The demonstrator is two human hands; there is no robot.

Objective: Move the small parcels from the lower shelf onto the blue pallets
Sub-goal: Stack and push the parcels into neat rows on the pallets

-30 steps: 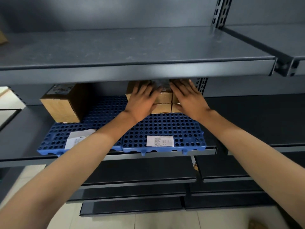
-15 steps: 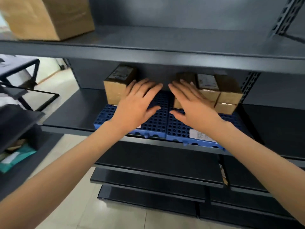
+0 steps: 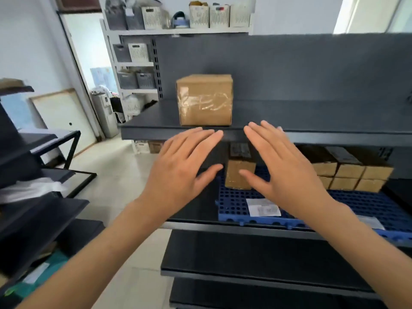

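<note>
Small parcels (image 3: 352, 172) stacked on blue pallet (image 3: 236, 204), right of centre; single parcel (image 3: 239, 175) stood apart, centre. Left hand (image 3: 178, 172) and right hand (image 3: 285, 170) held spread wide, nothing gripped. Larger taped box (image 3: 205, 100) seen on upper shelf (image 3: 312, 117).

The right hand (image 3: 287, 172) covers the right side of the single small brown cardboard parcel (image 3: 237, 175) and a strip of the blue perforated plastic pallet (image 3: 231, 204), whose right end runs out of frame. The dark grey upper shelf (image 3: 312, 136) shades the tops of the stacked small brown parcels (image 3: 350, 175), so their dark labels cannot be read. Print on the white paper slip (image 3: 263, 207) is too blurred to make out. The left hand (image 3: 178, 172) hides part of the dark shelf behind it. Both forearms are cut off at the bottom edge. Scribbles on the large taped cardboard box (image 3: 205, 100) are illegible
</note>
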